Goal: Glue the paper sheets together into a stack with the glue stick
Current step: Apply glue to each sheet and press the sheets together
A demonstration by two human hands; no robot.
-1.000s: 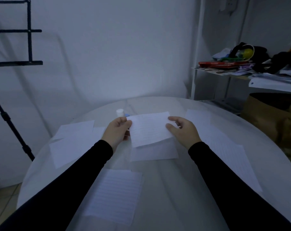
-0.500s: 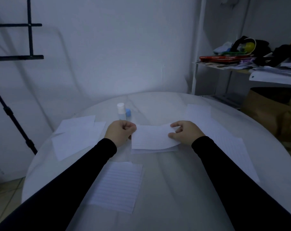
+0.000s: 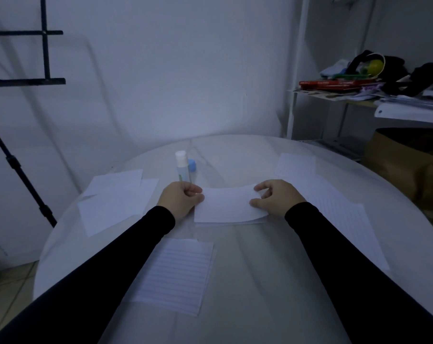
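Centrally in the frame, we pinch a lined sheet (image 3: 229,203) by both short edges: our left hand (image 3: 179,199) grips its left edge with curled fingers, and our right hand (image 3: 276,198) pinches its right edge between thumb and fingers. It lies on top of a small stack (image 3: 231,222) on the round white table (image 3: 260,281). Just above our left hand stands the glue stick (image 3: 182,168), with its blue cap (image 3: 192,165) beside it. More loose sheets lie at left (image 3: 113,202), at right (image 3: 339,214), and at lower centre (image 3: 178,274).
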